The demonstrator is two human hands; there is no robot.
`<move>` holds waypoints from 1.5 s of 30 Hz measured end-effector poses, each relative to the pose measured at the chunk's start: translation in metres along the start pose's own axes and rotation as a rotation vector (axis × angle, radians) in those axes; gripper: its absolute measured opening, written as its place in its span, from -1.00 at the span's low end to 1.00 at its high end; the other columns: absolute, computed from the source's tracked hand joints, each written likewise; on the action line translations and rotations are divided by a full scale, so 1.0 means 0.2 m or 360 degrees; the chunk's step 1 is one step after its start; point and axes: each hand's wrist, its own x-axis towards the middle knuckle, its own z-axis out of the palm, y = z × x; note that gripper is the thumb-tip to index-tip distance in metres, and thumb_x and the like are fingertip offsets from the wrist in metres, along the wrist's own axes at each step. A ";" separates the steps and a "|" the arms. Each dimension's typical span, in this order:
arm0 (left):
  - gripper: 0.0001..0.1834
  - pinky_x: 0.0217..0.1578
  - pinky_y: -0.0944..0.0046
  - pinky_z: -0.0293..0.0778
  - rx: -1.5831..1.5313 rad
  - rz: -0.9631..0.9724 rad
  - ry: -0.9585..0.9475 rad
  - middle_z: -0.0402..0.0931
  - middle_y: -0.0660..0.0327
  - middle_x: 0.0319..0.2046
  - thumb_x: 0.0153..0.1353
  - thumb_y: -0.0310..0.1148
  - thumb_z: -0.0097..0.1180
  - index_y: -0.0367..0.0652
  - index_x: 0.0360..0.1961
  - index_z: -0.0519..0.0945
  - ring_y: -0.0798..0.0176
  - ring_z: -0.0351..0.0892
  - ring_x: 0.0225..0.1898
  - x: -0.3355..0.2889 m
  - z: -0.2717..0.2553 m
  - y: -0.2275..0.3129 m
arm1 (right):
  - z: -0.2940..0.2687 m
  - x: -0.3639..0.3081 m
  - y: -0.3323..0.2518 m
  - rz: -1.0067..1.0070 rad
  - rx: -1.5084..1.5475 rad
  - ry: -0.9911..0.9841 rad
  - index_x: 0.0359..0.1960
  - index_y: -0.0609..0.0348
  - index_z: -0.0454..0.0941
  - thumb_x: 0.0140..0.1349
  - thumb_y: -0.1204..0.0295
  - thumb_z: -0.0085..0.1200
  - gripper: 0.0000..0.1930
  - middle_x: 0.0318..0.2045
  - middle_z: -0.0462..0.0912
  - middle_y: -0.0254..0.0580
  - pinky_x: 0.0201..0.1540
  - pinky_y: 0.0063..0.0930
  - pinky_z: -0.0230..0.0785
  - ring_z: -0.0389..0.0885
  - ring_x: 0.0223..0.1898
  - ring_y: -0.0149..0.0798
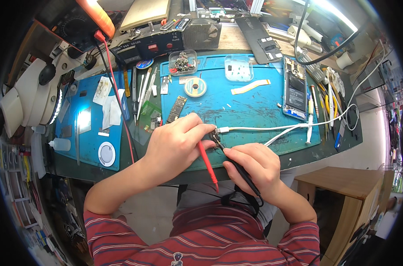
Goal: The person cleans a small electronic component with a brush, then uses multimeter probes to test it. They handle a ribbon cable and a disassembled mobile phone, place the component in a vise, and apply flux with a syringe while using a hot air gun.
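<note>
My left hand (179,141) is closed on a small dark circuit board (216,139) at the near edge of the blue mat. A red test probe (207,165) also sits in that hand, slanting down to the right. A white cable's plug (222,130) meets the board beside my left fingertips. Held like a pen in my right hand (257,168), a black test probe (243,174) points up-left, its tip at or very near the board. Exact contact is too small to make out.
A multimeter (70,27) with an orange edge stands far left, its red lead (114,82) running down. On the mat (250,111) lie a solder spool (195,87), an opened phone (295,88), a yellow flex strip (250,87) and a parts box (182,62). The white cable crosses rightward.
</note>
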 end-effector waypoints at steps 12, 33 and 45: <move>-0.69 -0.50 0.22 0.52 0.0064 0.0033 0.0103 0.59 0.25 -0.42 0.03 -0.34 0.49 -0.17 -0.19 0.74 0.18 0.63 -0.45 -0.02 0.04 0.02 | 0.00 0.00 0.02 -0.0049 -0.0033 -0.0040 -0.10 0.27 0.70 -0.06 0.55 0.38 -0.60 -0.30 0.70 -0.21 -0.36 -0.36 0.52 0.68 -0.36 -0.19; -0.67 -0.52 0.25 0.46 0.0266 0.0150 0.0014 0.53 0.30 -0.44 0.09 -0.29 0.44 -0.17 -0.12 0.74 0.24 0.55 -0.47 -0.04 0.03 0.03 | 0.03 -0.01 0.02 -0.0165 -0.0217 -0.0027 -0.13 0.27 0.72 -0.09 0.55 0.37 -0.62 -0.31 0.69 -0.30 -0.40 -0.44 0.51 0.68 -0.36 -0.29; -0.55 -0.10 0.36 0.52 -0.0363 -0.0257 0.0043 0.32 0.13 -0.02 0.31 -0.15 0.34 -0.19 0.12 0.68 0.29 0.57 -0.14 -0.04 -0.13 -0.05 | 0.04 -0.02 0.03 -0.0222 -0.0298 0.0003 -0.15 0.29 0.71 -0.11 0.56 0.37 -0.62 -0.32 0.66 -0.30 -0.42 -0.47 0.45 0.64 -0.37 -0.31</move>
